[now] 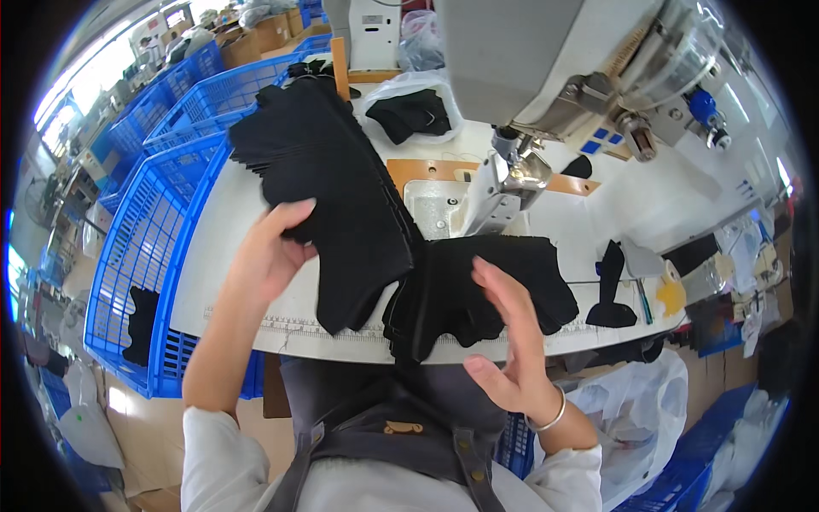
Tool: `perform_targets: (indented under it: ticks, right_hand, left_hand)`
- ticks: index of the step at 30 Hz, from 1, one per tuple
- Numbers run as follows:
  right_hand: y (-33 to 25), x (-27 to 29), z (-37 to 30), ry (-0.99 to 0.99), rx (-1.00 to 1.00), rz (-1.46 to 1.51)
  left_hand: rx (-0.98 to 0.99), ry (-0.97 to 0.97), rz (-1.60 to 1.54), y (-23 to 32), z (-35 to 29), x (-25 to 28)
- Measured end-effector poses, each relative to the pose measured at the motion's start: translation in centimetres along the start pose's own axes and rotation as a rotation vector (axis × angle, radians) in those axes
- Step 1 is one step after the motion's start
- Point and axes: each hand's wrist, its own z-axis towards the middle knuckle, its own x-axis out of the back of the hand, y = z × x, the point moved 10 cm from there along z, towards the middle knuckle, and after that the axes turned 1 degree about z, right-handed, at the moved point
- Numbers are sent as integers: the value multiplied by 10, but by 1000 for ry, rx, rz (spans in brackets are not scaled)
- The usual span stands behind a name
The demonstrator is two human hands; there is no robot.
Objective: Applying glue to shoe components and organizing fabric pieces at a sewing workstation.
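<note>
A tall stack of cut black fabric pieces (341, 183) leans across the left of the white sewing table. My left hand (280, 247) pinches the left edge of a piece on it, with the thumb on top and some fingers hidden underneath. A second stack of black fabric pieces (520, 282) lies to its right, close to the table's front edge. Over the front of that stack hovers my right hand (516, 341), its thumb and fingers apart and nothing in them. Just beyond both stacks stands the sewing machine (512, 179).
Blue plastic crates (175, 200) line the left side. A white plastic bag (456, 107) with black fabric sits behind the stacks. At the right are a single black piece (611, 290) and a yellow spool (672, 290). A printed ruler (286, 327) follows the front edge.
</note>
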Motion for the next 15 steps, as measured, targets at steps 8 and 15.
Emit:
perform_targets:
  ticks: [8,15]
  right_hand:
    - [14,-16,29,-30,-197,339]
    - [30,-66,6,-439,-140,-81]
  left_hand:
    - [-290,187,-152,8,-76,-25]
    - [-705,369,-85,50,-107,14]
